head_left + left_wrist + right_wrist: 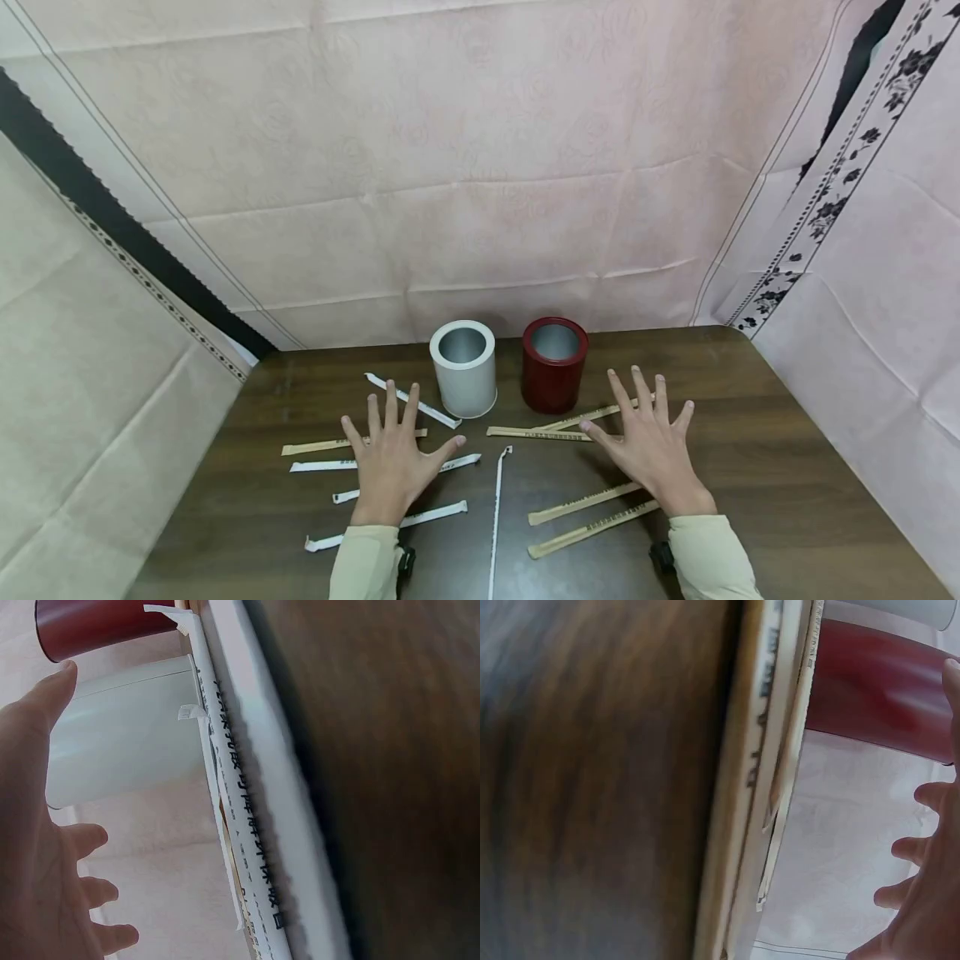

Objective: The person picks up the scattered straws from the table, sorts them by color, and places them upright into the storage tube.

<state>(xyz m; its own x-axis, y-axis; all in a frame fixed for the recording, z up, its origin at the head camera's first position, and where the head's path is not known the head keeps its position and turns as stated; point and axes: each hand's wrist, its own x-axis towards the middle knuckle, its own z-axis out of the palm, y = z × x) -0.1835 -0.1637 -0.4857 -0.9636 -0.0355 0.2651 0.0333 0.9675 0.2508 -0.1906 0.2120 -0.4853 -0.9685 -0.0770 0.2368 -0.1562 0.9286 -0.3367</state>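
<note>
My left hand (396,468) is spread with straight fingers over several white paper-wrapped straws (435,516) on the left, holding nothing. A tan paper-wrapped straw (318,447) lies there too, partly hidden behind the fingers. On the right, my right hand (654,446) spreads its fingers over several more tan wrapped straws (577,533) and grips nothing. A single white straw (497,508) with a bent end lies between the hands. Beyond the fingertips stand a white can (467,383) and a dark red can (553,379), both upright with open tops. Printed lettering shows on a white wrapper (244,795).
The brown wooden table (780,467) ends at the back against a pale hanging cloth (480,208). More cloth with a black floral border (832,192) hangs at the right side. Both forearms wear pale sleeves (712,554) with dark straps at the wrists.
</note>
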